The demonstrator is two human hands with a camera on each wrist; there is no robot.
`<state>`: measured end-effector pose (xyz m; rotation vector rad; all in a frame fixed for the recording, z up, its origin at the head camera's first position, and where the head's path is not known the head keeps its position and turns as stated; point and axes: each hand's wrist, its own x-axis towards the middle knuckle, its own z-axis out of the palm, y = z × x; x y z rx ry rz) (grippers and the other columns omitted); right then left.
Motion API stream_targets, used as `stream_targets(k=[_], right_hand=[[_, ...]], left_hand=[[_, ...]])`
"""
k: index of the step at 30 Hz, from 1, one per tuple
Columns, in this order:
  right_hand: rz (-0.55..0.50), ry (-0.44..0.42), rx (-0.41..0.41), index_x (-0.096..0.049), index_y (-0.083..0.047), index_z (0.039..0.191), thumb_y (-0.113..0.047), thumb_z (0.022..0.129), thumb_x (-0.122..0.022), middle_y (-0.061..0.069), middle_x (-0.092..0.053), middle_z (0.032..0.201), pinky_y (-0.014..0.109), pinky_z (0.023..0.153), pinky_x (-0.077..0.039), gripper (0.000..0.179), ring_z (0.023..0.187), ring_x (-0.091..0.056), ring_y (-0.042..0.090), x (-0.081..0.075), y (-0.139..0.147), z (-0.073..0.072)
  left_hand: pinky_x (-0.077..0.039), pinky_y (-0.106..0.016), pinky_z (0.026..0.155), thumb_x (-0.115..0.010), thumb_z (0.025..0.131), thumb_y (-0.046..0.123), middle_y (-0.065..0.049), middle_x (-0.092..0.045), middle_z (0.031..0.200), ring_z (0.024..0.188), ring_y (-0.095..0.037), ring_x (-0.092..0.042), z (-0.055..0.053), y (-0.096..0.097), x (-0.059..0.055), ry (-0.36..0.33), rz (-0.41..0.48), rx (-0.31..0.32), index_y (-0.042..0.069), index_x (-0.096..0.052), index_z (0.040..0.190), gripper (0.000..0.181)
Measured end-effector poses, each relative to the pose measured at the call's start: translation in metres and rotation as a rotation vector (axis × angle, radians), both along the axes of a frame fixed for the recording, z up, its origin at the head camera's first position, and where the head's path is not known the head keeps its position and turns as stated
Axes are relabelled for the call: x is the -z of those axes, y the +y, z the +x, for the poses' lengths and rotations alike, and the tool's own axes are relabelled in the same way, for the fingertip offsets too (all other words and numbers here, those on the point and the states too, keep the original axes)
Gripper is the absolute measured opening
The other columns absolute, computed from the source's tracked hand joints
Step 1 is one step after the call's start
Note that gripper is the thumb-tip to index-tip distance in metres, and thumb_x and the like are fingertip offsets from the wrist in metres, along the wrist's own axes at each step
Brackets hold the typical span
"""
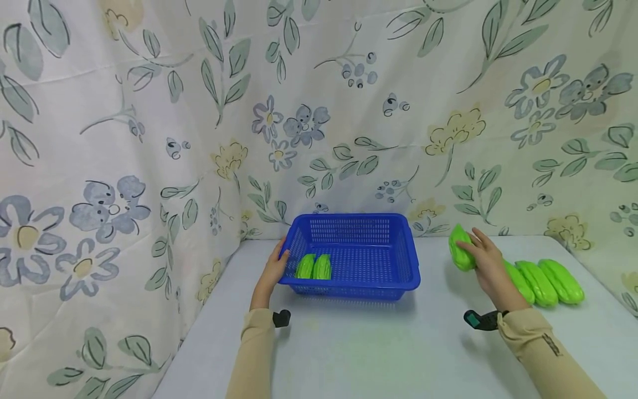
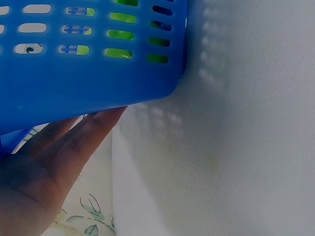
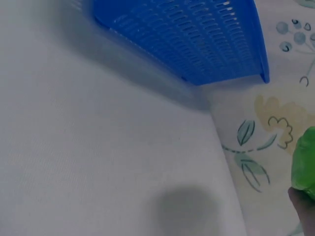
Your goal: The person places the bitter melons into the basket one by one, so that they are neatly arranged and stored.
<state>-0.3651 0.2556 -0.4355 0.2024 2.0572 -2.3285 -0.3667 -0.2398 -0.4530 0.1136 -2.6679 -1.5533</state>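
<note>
Green piece (image 1: 462, 252) was held above desk (image 1: 349, 354)

Right of centre in the head view, the right grip (image 1: 488, 262) pinched it between thumb and fingers. The left grip (image 1: 272, 270) held the left rim of the blue basket (image 1: 349, 284) at centre; two green pieces (image 1: 322, 268) lay in its lower left. Three others (image 1: 538, 284) rested at lower right.

Head view downward; closer wrist views share basket (image 1: 344, 285).
</note>
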Motion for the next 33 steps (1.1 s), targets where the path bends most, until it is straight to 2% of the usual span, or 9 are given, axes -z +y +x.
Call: stream_targets(k=[4,6,10,13,18,21,26,29,33], right_hand=[[-0.036,0.023,-0.009,-0.001,-0.025,0.158,-0.028,0.097,-0.061,-0.001,-0.001,0.166,0.028,0.124,-0.014,0.085,0.154,-0.004,0.019,-0.009,-0.008,0.0],[-0.062,0.027,-0.009,-0.002,-0.025,0.158,-0.027,0.097,-0.061,0.0,-0.003,0.166,0.022,0.122,-0.02,0.085,0.154,-0.006,0.018,-0.013,-0.011,0.0],[-0.094,0.037,-0.02,-0.003,-0.023,0.158,-0.025,0.096,-0.062,0.003,-0.005,0.166,0.008,0.1,-0.038,0.085,0.153,-0.012,0.017,-0.02,-0.02,0.0],[-0.096,0.052,-0.029,-0.003,-0.023,0.158,-0.024,0.096,-0.062,0.005,-0.005,0.166,0.005,0.088,-0.04,0.085,0.151,-0.015,0.018,-0.023,-0.027,-0.001],[-0.084,0.08,-0.04,-0.002,-0.021,0.158,-0.023,0.097,-0.06,0.007,-0.005,0.166,0.008,0.094,-0.039,0.084,0.151,-0.016,0.022,-0.029,-0.04,-0.006],[-0.115,0.091,-0.048,-0.002,-0.02,0.158,-0.02,0.098,-0.059,0.009,-0.006,0.166,0.006,0.087,-0.04,0.083,0.15,-0.018,0.022,-0.034,-0.048,-0.008],[-0.147,0.093,-0.062,-0.003,-0.019,0.158,-0.017,0.099,-0.057,0.01,-0.004,0.166,0.007,0.086,-0.041,0.081,0.15,-0.018,0.023,-0.041,-0.061,-0.009],[-0.157,0.082,-0.07,-0.003,-0.019,0.158,-0.016,0.099,-0.056,0.009,-0.003,0.166,0.01,0.093,-0.039,0.08,0.151,-0.016,0.023,-0.044,-0.068,-0.011],[-0.163,0.073,-0.073,-0.004,-0.019,0.158,-0.015,0.099,-0.055,0.008,-0.004,0.166,0.022,0.111,-0.032,0.078,0.152,-0.014,0.024,-0.046,-0.078,-0.015]], left_hand=[[-0.017,-0.066,0.117,-0.035,0.107,0.027,-0.017,-0.017,0.163,0.149,-0.045,-0.017,0.0,0.0,-0.001,0.003,-0.002,-0.001,0.019,-0.019,0.157,0.054],[-0.017,-0.066,0.117,-0.035,0.107,0.027,-0.017,-0.017,0.163,0.149,-0.045,-0.016,-0.001,0.0,-0.001,0.004,-0.002,-0.001,0.019,-0.018,0.157,0.054],[-0.017,-0.066,0.117,-0.035,0.107,0.028,-0.017,-0.017,0.163,0.149,-0.045,-0.016,0.0,0.0,-0.001,0.002,-0.006,-0.003,0.018,-0.018,0.157,0.054],[-0.016,-0.066,0.117,-0.035,0.107,0.027,-0.017,-0.017,0.163,0.149,-0.045,-0.016,0.001,0.0,-0.001,0.005,-0.003,-0.001,0.016,-0.019,0.157,0.054],[-0.016,-0.066,0.117,-0.036,0.106,0.026,-0.018,-0.017,0.163,0.149,-0.045,-0.016,0.002,0.0,-0.002,0.01,-0.001,0.002,0.015,-0.019,0.157,0.054],[-0.016,-0.065,0.117,-0.036,0.106,0.026,-0.018,-0.018,0.163,0.149,-0.045,-0.016,0.001,0.0,-0.002,0.011,0.002,-0.001,0.016,-0.019,0.157,0.054],[-0.016,-0.065,0.117,-0.036,0.106,0.027,-0.018,-0.018,0.163,0.149,-0.045,-0.016,-0.001,0.0,-0.001,0.017,0.007,-0.001,0.016,-0.019,0.157,0.055],[-0.016,-0.066,0.117,-0.035,0.106,0.027,-0.018,-0.017,0.163,0.149,-0.045,-0.016,-0.001,0.0,0.0,0.014,0.004,0.002,0.016,-0.019,0.157,0.055],[-0.017,-0.066,0.117,-0.035,0.107,0.027,-0.017,-0.017,0.163,0.149,-0.044,-0.016,-0.001,-0.001,0.001,0.006,0.0,0.002,0.017,-0.019,0.157,0.054]])
